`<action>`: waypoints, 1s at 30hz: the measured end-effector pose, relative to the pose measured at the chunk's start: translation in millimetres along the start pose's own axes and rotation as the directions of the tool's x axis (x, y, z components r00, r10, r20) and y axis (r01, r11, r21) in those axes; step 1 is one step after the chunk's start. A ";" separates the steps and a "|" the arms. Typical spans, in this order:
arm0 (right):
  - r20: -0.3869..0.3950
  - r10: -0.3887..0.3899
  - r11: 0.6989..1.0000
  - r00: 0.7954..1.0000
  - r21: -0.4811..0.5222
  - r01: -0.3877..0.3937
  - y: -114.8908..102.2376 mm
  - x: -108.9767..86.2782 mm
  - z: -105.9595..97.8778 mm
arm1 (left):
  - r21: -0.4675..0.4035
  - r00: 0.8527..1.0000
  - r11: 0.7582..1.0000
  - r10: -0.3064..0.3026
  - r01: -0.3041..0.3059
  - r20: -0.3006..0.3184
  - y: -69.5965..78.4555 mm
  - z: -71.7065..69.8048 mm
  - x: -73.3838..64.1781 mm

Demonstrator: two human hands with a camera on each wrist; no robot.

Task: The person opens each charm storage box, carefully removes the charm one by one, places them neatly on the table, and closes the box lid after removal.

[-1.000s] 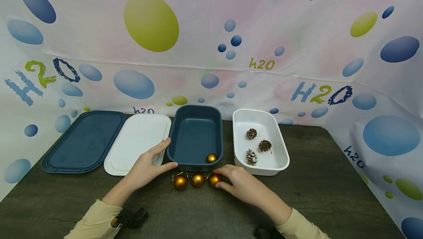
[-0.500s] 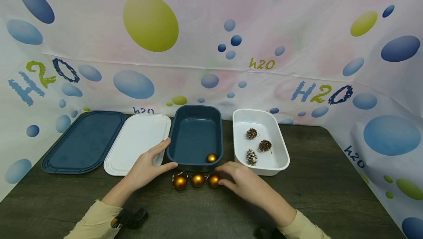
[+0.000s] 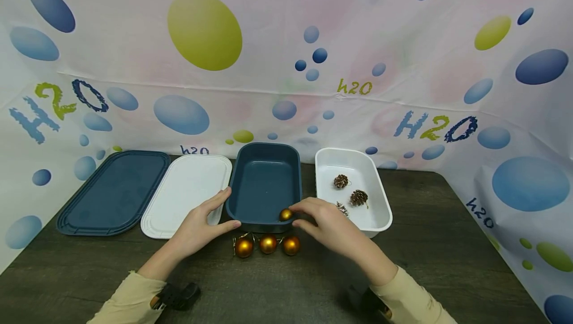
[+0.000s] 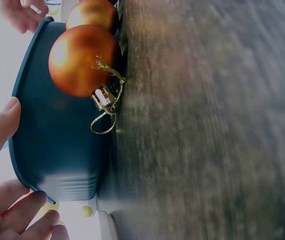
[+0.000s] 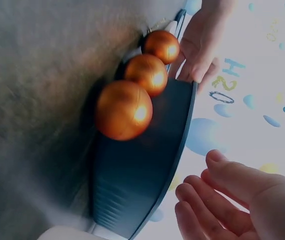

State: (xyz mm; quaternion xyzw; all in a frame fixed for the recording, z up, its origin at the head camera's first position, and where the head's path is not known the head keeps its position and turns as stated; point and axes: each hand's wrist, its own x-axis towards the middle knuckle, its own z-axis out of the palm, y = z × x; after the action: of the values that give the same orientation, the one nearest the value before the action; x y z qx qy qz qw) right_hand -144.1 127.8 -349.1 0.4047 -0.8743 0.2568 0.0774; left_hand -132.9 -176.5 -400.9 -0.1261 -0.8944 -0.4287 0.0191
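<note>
A dark blue rectangular container (image 3: 264, 179) stands mid-table. One gold bauble (image 3: 285, 214) lies inside its front right corner. My left hand (image 3: 199, 224) rests on the container's left front corner, thumb and fingers spread and touching the rim. My right hand (image 3: 329, 224) is at the right front corner, its fingertips close to the inside bauble; contact cannot be told. In the right wrist view, the right hand's thumb (image 5: 232, 172) stands apart from its fingers, and the wall hides the inside bauble. Three more gold baubles (image 3: 268, 244) lie in a row before the container.
To the right is a white container (image 3: 382, 209) with three pine cones (image 3: 358, 198), one partly behind my right hand. A white lid (image 3: 188, 184) and a dark blue lid (image 3: 118, 189) lie to the left. A printed cloth (image 3: 286, 40) hangs behind the table (image 3: 429, 244).
My right hand has left the rightmost front bauble, which stays in the row, and has moved up to the bauble inside the container. My left hand has not moved.
</note>
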 end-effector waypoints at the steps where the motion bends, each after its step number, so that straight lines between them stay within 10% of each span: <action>1: 0.007 0.006 1.000 1.000 0.010 -0.006 0.6 3.3 -0.4 | -0.001 1.000 1.000 0.000 0.000 0.000 0.0 0.0 -0.1; 16: 0.227 0.024 0.999 0.973 0.037 -0.033 19.7 48.8 4.2 | -0.007 1.000 1.000 -0.006 0.006 0.004 0.8 -0.7 -1.0; 30: 0.474 0.071 0.997 0.878 -0.055 -0.050 15.7 72.0 6.9 | -0.007 1.000 1.000 -0.005 0.005 0.005 0.2 -0.5 -0.2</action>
State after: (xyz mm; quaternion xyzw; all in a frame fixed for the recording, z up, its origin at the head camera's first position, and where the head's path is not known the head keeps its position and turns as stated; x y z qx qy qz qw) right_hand -202.9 84.7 -336.4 0.4261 -0.8838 0.1340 -0.1391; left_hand -132.7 -176.8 -400.4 -0.1251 -0.8931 -0.4318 0.0156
